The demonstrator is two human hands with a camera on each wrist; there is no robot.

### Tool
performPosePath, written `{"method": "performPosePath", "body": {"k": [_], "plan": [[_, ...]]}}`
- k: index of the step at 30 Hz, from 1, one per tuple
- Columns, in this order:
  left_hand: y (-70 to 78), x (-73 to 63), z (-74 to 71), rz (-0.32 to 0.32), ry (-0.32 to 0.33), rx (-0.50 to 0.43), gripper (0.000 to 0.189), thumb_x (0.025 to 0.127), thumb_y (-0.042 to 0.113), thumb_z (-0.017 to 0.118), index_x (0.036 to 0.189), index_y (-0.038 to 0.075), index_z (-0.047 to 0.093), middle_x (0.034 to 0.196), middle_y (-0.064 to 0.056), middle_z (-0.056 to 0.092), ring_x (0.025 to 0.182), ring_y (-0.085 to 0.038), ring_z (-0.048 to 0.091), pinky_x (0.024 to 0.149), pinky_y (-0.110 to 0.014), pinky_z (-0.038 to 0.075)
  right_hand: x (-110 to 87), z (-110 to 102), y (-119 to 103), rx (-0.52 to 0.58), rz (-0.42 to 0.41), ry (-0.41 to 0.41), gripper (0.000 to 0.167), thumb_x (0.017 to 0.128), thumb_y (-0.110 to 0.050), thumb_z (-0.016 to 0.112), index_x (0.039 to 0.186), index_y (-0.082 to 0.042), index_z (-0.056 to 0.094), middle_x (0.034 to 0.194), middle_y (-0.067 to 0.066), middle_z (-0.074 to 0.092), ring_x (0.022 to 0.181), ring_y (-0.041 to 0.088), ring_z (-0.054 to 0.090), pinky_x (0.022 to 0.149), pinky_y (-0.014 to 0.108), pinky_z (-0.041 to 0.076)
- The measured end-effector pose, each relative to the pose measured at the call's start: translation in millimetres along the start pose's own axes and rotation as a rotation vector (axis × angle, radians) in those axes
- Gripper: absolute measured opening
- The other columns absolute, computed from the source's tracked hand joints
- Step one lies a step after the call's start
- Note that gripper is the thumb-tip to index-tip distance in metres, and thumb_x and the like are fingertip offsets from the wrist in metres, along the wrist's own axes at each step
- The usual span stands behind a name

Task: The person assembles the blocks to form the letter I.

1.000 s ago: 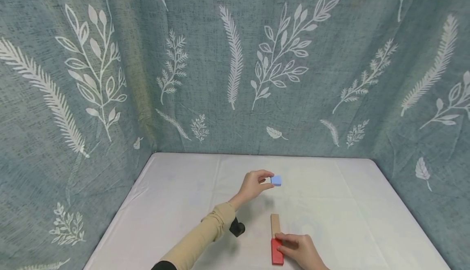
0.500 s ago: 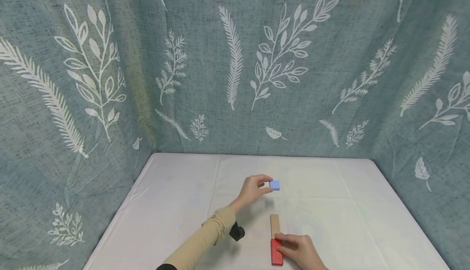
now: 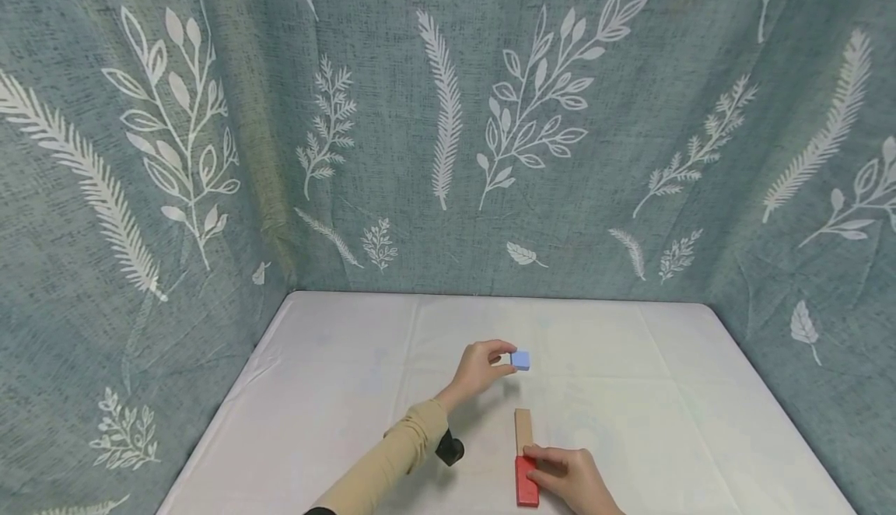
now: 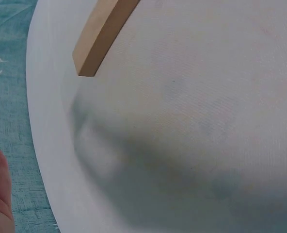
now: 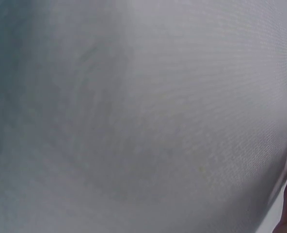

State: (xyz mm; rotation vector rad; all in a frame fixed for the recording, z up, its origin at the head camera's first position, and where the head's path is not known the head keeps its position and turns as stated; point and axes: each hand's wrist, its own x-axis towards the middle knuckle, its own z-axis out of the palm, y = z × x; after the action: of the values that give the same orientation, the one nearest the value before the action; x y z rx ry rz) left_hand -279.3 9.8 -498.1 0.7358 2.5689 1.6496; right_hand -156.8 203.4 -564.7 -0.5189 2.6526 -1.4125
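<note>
My left hand point(image 3: 478, 369) pinches a small blue block point(image 3: 520, 360) between thumb and fingers, above the white tabletop, with its shadow below. That blue block also shows at the left edge of the left wrist view, beside part of the hand. Nearer to me, a red block point(image 3: 526, 482) lies end to end with a plain wooden block point(image 3: 523, 431), in a line pointing away from me. With thumb and fingers, my right hand point(image 3: 575, 478) holds the red block near where the two meet. One end of the wooden block shows at the top of the left wrist view.
A white cloth covers the table point(image 3: 630, 398). Teal curtains point(image 3: 392, 134) with white leaf prints hang behind it and along both sides. A black wrist-worn device point(image 3: 449, 449) sticks out below the left forearm's tan sleeve point(image 3: 381, 464).
My left hand has come nearer to me and slightly left, bringing the blue block toward the wooden one. My right hand, the red block and the wooden block have stayed in place.
</note>
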Motion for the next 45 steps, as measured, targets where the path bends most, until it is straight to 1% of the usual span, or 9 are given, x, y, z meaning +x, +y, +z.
{"method": "performPosePath", "body": {"k": [3, 8, 12, 15, 21, 26, 29, 39, 45], "plan": [[-1.7, -0.6, 1.3, -0.007, 0.004, -0.001, 0.024, 0.085, 0.005, 0.069, 0.108, -0.002, 0.068, 0.112, -0.017, 0.068, 0.109, -0.032, 0.064, 0.096, -0.033, 0.054, -0.2, 0.4, 0.1, 0.007, 0.002, -0.002, 0.038, 0.081, -0.028, 0.074, 0.112, -0.006, 0.070, 0.109, 0.007, 0.072, 0.105, 0.004, 0.064, 0.086, 0.028, 0.058], [-3.2, -2.0, 2.9, -0.021, 0.007, 0.013, 0.025, 0.084, 0.005, 0.069, 0.108, -0.001, 0.068, 0.112, -0.016, 0.069, 0.108, -0.030, 0.064, 0.096, -0.033, 0.054, -0.2, 0.9, 0.2, 0.022, 0.009, -0.015, 0.040, 0.081, -0.029, 0.073, 0.113, -0.006, 0.070, 0.110, 0.007, 0.071, 0.105, 0.004, 0.064, 0.086, 0.029, 0.058], [-4.9, -3.5, 4.5, -0.020, 0.013, 0.024, 0.025, 0.083, 0.004, 0.070, 0.107, -0.002, 0.068, 0.110, -0.015, 0.069, 0.107, -0.029, 0.065, 0.095, -0.032, 0.055, -0.7, 1.2, 0.2, 0.029, 0.007, -0.017, 0.040, 0.082, -0.029, 0.073, 0.114, -0.006, 0.070, 0.111, 0.007, 0.071, 0.106, 0.004, 0.064, 0.086, 0.029, 0.058], [-6.2, -4.7, 6.0, -0.018, 0.016, 0.030, 0.024, 0.083, 0.003, 0.070, 0.106, -0.002, 0.068, 0.109, -0.016, 0.070, 0.106, -0.029, 0.065, 0.094, -0.032, 0.055, -1.1, 1.3, 0.1, 0.024, 0.002, -0.014, 0.039, 0.082, -0.028, 0.073, 0.113, -0.006, 0.070, 0.110, 0.007, 0.071, 0.106, 0.003, 0.063, 0.086, 0.028, 0.058], [-9.9, -6.5, 10.6, -0.025, 0.008, 0.029, 0.024, 0.083, 0.003, 0.069, 0.107, -0.002, 0.068, 0.110, -0.015, 0.069, 0.107, -0.028, 0.065, 0.095, -0.033, 0.055, -1.7, 1.8, 0.0, 0.006, -0.010, 0.000, 0.037, 0.082, -0.028, 0.073, 0.112, -0.006, 0.070, 0.110, 0.006, 0.071, 0.106, 0.003, 0.063, 0.085, 0.021, 0.057], [-14.0, -8.0, 15.3, -0.008, 0.005, 0.028, 0.022, 0.084, 0.002, 0.069, 0.106, -0.001, 0.068, 0.109, -0.015, 0.070, 0.106, -0.029, 0.065, 0.095, -0.035, 0.055, -0.6, 1.3, 0.1, 0.004, 0.010, -0.009, 0.038, 0.082, -0.029, 0.073, 0.113, -0.008, 0.070, 0.111, 0.006, 0.071, 0.106, 0.006, 0.064, 0.087, 0.027, 0.058], [-16.7, -8.7, 17.6, -0.012, 0.003, 0.024, 0.022, 0.084, 0.002, 0.068, 0.106, -0.001, 0.069, 0.110, -0.015, 0.070, 0.107, -0.029, 0.065, 0.095, -0.035, 0.055, -0.1, 0.9, -0.6, 0.013, 0.025, -0.021, 0.039, 0.082, -0.030, 0.073, 0.115, -0.009, 0.070, 0.112, 0.006, 0.071, 0.107, 0.008, 0.064, 0.088, 0.031, 0.057], [-21.0, -12.8, 21.4, -0.014, -0.002, 0.032, 0.021, 0.085, 0.002, 0.067, 0.106, -0.001, 0.068, 0.110, -0.015, 0.069, 0.107, -0.029, 0.064, 0.095, -0.037, 0.055, -0.2, -0.4, -3.7, 0.038, 0.052, -0.042, 0.041, 0.082, -0.030, 0.072, 0.117, -0.008, 0.068, 0.114, 0.006, 0.070, 0.109, 0.010, 0.064, 0.089, 0.033, 0.057], [-22.6, -16.1, 24.0, -0.020, -0.011, 0.061, 0.021, 0.084, 0.002, 0.068, 0.105, -0.001, 0.068, 0.109, -0.014, 0.070, 0.106, -0.028, 0.065, 0.094, -0.037, 0.055, -0.7, -0.4, -3.0, 0.038, 0.054, -0.044, 0.042, 0.082, -0.029, 0.072, 0.117, -0.007, 0.068, 0.113, 0.007, 0.070, 0.108, 0.008, 0.064, 0.089, 0.032, 0.057]]}}
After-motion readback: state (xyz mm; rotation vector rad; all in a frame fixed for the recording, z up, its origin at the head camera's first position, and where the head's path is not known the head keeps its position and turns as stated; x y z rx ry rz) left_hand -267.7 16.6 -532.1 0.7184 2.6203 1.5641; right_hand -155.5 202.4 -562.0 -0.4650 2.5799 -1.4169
